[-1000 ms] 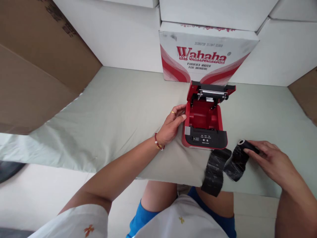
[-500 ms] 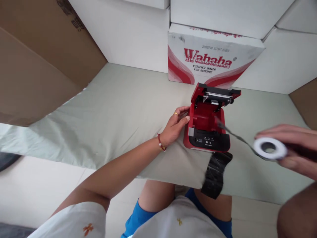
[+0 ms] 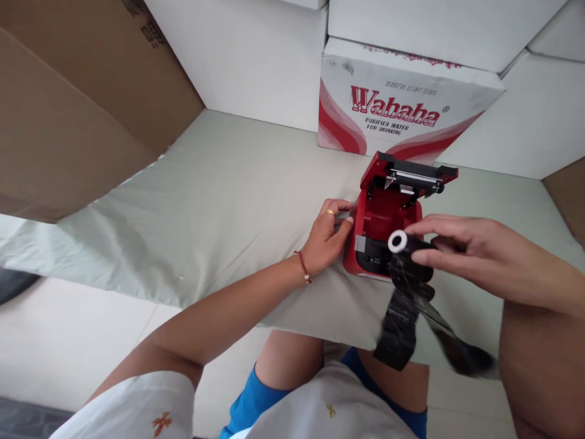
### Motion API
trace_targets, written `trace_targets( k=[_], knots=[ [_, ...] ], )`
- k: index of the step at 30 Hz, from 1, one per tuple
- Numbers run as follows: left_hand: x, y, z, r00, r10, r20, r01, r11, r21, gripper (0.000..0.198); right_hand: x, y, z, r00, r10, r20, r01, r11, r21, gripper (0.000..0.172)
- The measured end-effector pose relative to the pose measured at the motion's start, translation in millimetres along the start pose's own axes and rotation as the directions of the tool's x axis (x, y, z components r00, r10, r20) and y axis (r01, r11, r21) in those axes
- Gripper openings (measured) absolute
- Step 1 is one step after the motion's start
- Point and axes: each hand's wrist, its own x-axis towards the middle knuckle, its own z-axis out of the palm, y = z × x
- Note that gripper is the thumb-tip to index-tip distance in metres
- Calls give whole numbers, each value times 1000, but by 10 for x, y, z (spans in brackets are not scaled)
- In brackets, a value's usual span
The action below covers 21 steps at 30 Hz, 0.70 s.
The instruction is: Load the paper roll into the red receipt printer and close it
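Note:
A small red label printer (image 3: 359, 259) stands on the cloth with its lid (image 3: 414, 174) raised and its red inside exposed. My left hand (image 3: 326, 238) is at the printer's left side, fingers bent and thumb against the wall, holding it. In front of the printer my right hand (image 3: 461, 247) is closed round a roll of black film (image 3: 414, 244) with a white ring at its end. A loose black tail (image 3: 461, 350), blurred, trails to the lower right. Another black strip (image 3: 397, 335) hangs over the cloth's front edge; where it joins the roll is unclear.
A white and red Wahaha water carton (image 3: 393, 103) stands behind the printer, against stacked white boxes (image 3: 256, 67). On the left is a large brown cardboard box (image 3: 82, 134). Pale green cloth (image 3: 228, 201) covers the surface, its front edge above my lap.
My right hand has moved left with the roll, from the right side to just in front of the open printer. My left hand stays at the printer's side. The view has shifted slightly.

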Motion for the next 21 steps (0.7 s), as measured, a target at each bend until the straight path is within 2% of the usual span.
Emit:
trace_targets(
  k=[2, 4, 7, 9, 10, 12, 15, 17, 21],
  knots=[
    [-41, 52, -21, 987, 159, -39, -153, 981, 121, 29, 271, -62, 53, 1000, -7, -4, 7, 1000, -9, 44],
    [-88, 129, -48, 929, 367, -47, -345, 904, 252, 32, 418, -84, 103, 1000, -15, 17, 15, 1000, -5, 40],
    [-161, 241, -66, 763, 644, 55, -625, 715, 312, 43, 511, -72, 182, 996, -22, 82, 21, 1000, 11, 35],
    [-208, 277, -55, 654, 742, 150, -747, 601, 286, 50, 552, -76, 232, 994, -13, 110, 17, 999, -30, 36],
    [-229, 281, -45, 620, 760, 193, -778, 564, 277, 51, 574, -89, 254, 993, -4, 116, 13, 997, -71, 36],
    [-267, 263, -25, 604, 752, 266, -794, 539, 281, 50, 618, -135, 291, 992, 25, 125, -3, 986, -169, 38],
    [-295, 223, -12, 636, 691, 343, -772, 562, 298, 45, 673, -226, 320, 985, 112, 129, -65, 946, -318, 43],
    [-293, 223, -15, 637, 679, 366, -771, 559, 305, 42, 701, -275, 325, 981, 150, 125, -92, 920, -382, 43],
    [-273, 299, -18, 571, 746, 344, -816, 468, 339, 35, 759, -307, 337, 979, 155, 135, -85, 904, -420, 38]
  ],
)
